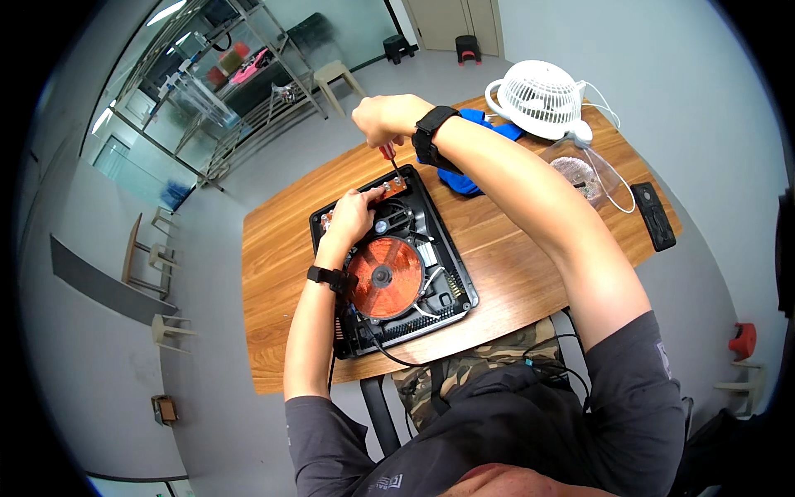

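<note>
An opened induction cooker (451, 286) lies on the wooden table (281, 273), its black casing showing a round copper coil (385, 277), a small fan and wiring. My right hand (383, 118) grips a red-handled screwdriver (391, 157) held upright, its tip down on an orange circuit board (396, 187) at the cooker's far edge. My left hand (352, 214) rests on the same board just left of the tip, fingers pressing it. Both wrists wear black bands.
A white desk fan (540, 98) stands at the table's far right, next to a blue cloth (480, 124), a clear plastic container (584, 174) and a black remote-like device (654, 217). Stools, chairs and metal shelving stand on the floor beyond.
</note>
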